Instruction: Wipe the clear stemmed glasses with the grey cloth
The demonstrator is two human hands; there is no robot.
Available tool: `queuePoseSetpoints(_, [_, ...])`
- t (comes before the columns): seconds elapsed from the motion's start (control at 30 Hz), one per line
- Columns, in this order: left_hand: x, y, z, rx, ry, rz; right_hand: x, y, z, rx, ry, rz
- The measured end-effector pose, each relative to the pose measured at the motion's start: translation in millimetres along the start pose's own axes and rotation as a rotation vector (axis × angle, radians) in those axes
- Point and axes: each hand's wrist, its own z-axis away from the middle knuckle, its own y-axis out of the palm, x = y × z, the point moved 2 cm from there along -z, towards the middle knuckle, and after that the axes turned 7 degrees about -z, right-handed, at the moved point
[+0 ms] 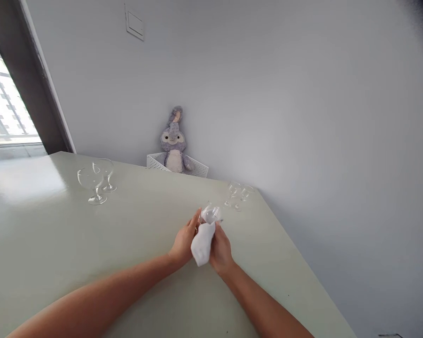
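Note:
My left hand (185,241) is closed around one side of a clear glass (209,216), its fingers partly hidden behind the cloth. A white cloth (202,245) wraps part of the glass and hangs down between my palms. From the other side, my right hand (221,249) grips the cloth against the glass. Both hands are held close together above the pale table. The glass's lower part is covered, so its full shape cannot be made out.
Two stemmed glasses (97,199) stand upright on the table (137,220) at the left. More small clear glasses (237,206) stand near the far right corner. A plush rabbit (174,145) sits in a white basket (199,169) behind the table's far edge. Walls border the right side.

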Motion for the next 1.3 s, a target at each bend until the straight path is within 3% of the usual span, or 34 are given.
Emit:
queuePoseSetpoints(0.17, [-8.1,4.2,5.8,-0.066,0.097,0.07,-12.0,3.3,4.7,0.075,-0.055,0.154])
queuePoseSetpoints(0.3, [-6.5,-1.3,0.6,0.015,0.169,0.1,-11.2,-6.0,-2.4,0.012,-0.06,0.246])
queuePoseSetpoints(0.4, [-2.6,-12.1,-10.6,0.123,0.081,0.319,-6.5,-18.7,-11.5,-0.037,-0.103,0.314])
queuePoseSetpoints(0.53, [-0.7,-20.8,-19.2,0.165,-0.075,0.695,-0.8,-28.1,-17.1,-0.015,-0.132,0.438])
queuePoseSetpoints(0.73, [2.2,-13.3,-17.3,0.132,-0.214,0.774,0.9,-19.1,-12.9,0.223,-0.137,0.807])
queuePoseSetpoints(0.83, [-2.5,-19.7,-19.3,0.081,-0.225,0.836,7.3,-17.0,-12.9,0.226,-0.192,0.892])
queuePoseSetpoints(1.0, [-13.4,-33.5,-21.7,0.057,-0.268,0.871,24.5,-23.7,-12.5,0.163,-0.401,1.041])
queuePoseSetpoints(1.13, [-6.5,-44.7,-26.7,-0.13,-0.352,0.885,37.7,-32.2,-10.2,0.026,-0.691,1.161])
queuePoseSetpoints(1.23, [0.8,-47.9,-28.9,-0.176,-0.421,0.965,37.7,-24.3,-6.3,0.191,-0.852,1.317])
queuePoseSetpoints(1.3, [0.9,-43.9,-27.8,-0.052,-0.447,1.023,30.5,-15.8,-2.5,0.384,-0.913,1.453])
